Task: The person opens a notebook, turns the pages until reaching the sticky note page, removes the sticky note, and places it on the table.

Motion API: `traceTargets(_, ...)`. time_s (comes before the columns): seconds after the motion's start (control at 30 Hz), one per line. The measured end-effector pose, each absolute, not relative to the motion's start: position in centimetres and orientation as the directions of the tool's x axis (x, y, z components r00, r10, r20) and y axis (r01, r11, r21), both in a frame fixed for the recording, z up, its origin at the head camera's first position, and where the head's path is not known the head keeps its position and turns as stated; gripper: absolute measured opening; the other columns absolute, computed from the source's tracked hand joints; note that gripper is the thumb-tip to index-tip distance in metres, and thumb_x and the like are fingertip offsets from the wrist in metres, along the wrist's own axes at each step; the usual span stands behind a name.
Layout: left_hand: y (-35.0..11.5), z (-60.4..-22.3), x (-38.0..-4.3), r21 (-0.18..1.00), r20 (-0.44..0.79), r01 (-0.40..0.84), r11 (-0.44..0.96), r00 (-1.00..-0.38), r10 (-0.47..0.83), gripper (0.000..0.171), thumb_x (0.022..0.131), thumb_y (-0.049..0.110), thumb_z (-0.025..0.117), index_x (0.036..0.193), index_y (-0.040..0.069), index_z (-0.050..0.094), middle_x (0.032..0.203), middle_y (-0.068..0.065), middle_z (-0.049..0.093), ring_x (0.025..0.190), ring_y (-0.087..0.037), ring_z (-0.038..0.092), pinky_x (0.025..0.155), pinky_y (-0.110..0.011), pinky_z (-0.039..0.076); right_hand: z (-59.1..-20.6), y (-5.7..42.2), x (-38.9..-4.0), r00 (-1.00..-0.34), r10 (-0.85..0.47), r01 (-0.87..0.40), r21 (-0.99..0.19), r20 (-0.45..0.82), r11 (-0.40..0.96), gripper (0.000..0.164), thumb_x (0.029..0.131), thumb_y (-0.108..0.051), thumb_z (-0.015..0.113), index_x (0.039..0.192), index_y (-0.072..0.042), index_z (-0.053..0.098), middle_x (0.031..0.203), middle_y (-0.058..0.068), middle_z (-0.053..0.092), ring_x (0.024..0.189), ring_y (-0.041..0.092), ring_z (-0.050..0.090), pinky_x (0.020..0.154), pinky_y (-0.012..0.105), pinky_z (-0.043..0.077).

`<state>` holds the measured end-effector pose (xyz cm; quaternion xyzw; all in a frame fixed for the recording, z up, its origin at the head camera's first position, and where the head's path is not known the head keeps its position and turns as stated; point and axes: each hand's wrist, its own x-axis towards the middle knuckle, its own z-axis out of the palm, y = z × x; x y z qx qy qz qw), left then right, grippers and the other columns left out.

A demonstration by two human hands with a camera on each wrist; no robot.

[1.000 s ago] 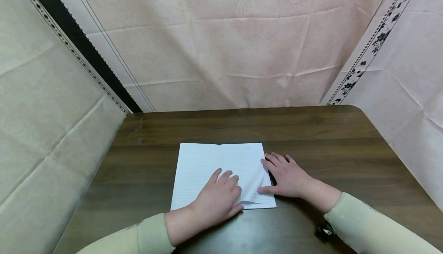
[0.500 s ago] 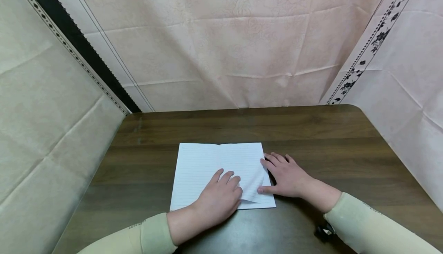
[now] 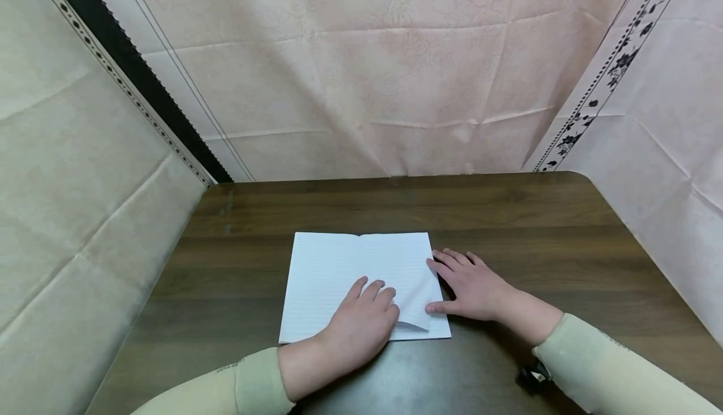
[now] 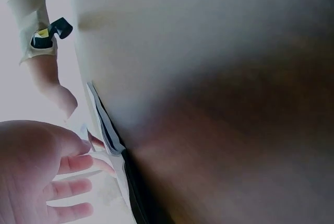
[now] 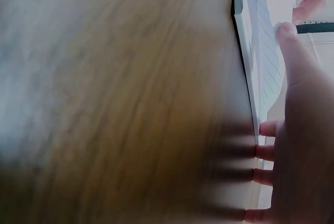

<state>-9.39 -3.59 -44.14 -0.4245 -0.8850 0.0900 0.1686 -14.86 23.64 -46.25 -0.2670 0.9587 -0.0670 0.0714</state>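
An open lined notebook (image 3: 327,258) lies on the wooden table. My left hand (image 3: 361,327) is over its lower middle, fingertips on the right-hand page. The left thumb is hidden in the head view; in the left wrist view the thumb (image 4: 75,143) is close to the forefinger at the page edge. The page (image 5: 271,72) bulges up, its lower corner raised off the sheets below. My right hand (image 3: 474,289) is spread at the notebook's right edge, its fingertips along the side and its thumb (image 5: 288,33) against the raised page.
The brown table (image 3: 254,208) extends around the notebook on every side. Pale patterned cloth (image 3: 395,88) hangs behind the table and along both sides. A small black device (image 3: 531,377) is strapped beneath the right wrist.
My left thumb, earlier stretched out at the page's bottom edge, has tucked out of sight. The left hand has shifted slightly right and the page's lower corner has risen further. The right hand stays nearly still.
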Motion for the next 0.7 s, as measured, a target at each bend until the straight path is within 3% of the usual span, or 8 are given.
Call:
traceTargets(0.4, -3.3, -44.0, -9.2, -0.319, 0.212, 0.698, 0.641, -0.607, 0.766, 0.01, 0.091, 0.022, 0.062, 0.096, 0.018, 0.07, 0.116, -0.001, 0.063, 0.119, -0.025, 0.054, 0.105, -0.049, 0.04, -46.4, 24.9, -15.0, -0.818, -0.566, -0.538, -0.205, -0.108, 0.817, 0.099, 0.082, -0.085, 0.04, 0.156, -0.018, 0.034, 0.161, 0.005, 0.029, 0.148, 0.032, 0.024, 0.112, 0.061, 0.023)
traceTargets(0.7, -3.4, -44.1, -9.0, -0.285, 0.262, 0.691, 0.664, -0.61, 0.748, 0.009, 0.088, 0.024, 0.064, 0.092, 0.017, 0.068, 0.113, -0.001, 0.064, 0.117, -0.026, 0.056, 0.103, -0.049, 0.042, -46.4, 25.0, -15.1, -0.822, -0.559, -0.534, -0.196, -0.11, 0.823, 0.106, 0.077, -0.087, 0.046, 0.156, -0.017, 0.033, 0.162, 0.003, 0.028, 0.148, 0.029, 0.024, 0.112, 0.06, 0.023)
